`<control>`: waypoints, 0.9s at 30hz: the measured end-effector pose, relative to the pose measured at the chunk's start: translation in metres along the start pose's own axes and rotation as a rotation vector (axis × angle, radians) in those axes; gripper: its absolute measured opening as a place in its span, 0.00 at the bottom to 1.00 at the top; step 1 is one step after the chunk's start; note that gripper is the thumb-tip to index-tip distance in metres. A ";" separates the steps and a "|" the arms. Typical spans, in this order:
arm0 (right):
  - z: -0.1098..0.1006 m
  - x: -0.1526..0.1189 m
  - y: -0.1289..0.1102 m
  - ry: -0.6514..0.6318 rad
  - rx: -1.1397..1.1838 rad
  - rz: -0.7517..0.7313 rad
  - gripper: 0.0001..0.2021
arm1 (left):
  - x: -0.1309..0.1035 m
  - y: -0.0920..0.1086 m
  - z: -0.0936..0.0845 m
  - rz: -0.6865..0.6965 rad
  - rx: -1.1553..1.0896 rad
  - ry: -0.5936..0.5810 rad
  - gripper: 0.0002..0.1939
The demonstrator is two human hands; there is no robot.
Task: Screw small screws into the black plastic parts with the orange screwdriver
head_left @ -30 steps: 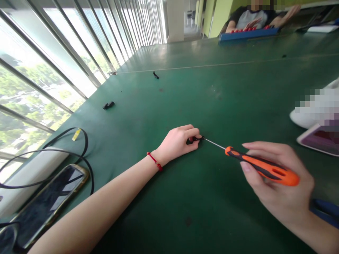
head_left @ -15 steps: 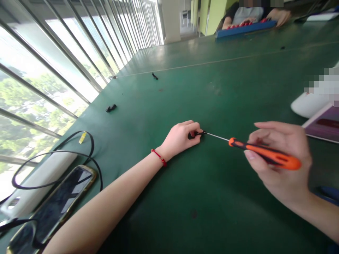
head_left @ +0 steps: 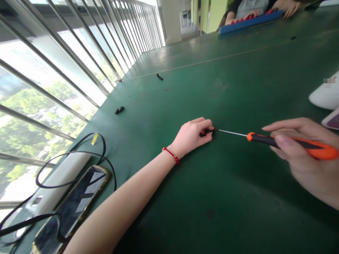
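Low on the green table (head_left: pixel 238 208), my left hand (head_left: pixel 195 137) pinches a small black part (head_left: pixel 208 131) near the middle of the view. My right hand (head_left: pixel 304 148) holds an orange and black screwdriver (head_left: pixel 317 148) by its handle, thumb and fingers on either side. The screwdriver lies nearly level, and its thin metal shaft points left. Its tip meets the end of the black part beside my left fingertips. The exact contact is too small to make out.
At the left lie a phone (head_left: pixel 71 204), a white bar-shaped object (head_left: pixel 62 180) and a looped black cable (head_left: pixel 116 176). Black pieces (head_left: pixel 119 110) (head_left: pixel 159 76) lie farther back. Across the table, a person's hands are at a blue tray (head_left: pixel 250 23). A white object (head_left: pixel 325 93) stands right.
The whole view has shifted, so the table items appear farther right. My right hand has turned the screwdriver's handle and now sits farther from my left hand, which keeps its pinch.
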State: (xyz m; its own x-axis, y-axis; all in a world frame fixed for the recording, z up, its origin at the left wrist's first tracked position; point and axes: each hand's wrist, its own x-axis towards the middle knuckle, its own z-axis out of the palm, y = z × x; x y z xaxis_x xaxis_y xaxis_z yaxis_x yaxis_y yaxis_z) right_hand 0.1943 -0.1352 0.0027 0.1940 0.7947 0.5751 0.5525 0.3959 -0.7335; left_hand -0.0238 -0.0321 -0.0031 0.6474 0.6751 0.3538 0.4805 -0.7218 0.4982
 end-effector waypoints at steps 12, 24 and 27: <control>0.002 -0.006 -0.004 -0.029 0.018 0.002 0.07 | 0.000 -0.001 0.001 0.014 -0.005 -0.012 0.04; 0.000 -0.006 0.005 -0.038 0.097 -0.028 0.07 | 0.000 -0.002 0.001 0.009 0.003 -0.008 0.05; 0.000 -0.001 0.007 0.054 0.104 -0.060 0.12 | 0.000 -0.001 0.001 0.008 -0.007 -0.003 0.05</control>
State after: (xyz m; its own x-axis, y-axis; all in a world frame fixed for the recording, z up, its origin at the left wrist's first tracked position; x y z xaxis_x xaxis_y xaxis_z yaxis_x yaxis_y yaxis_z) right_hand 0.1980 -0.1328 -0.0030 0.2086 0.7432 0.6357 0.4776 0.4898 -0.7294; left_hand -0.0241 -0.0313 -0.0043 0.6533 0.6685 0.3553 0.4711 -0.7264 0.5005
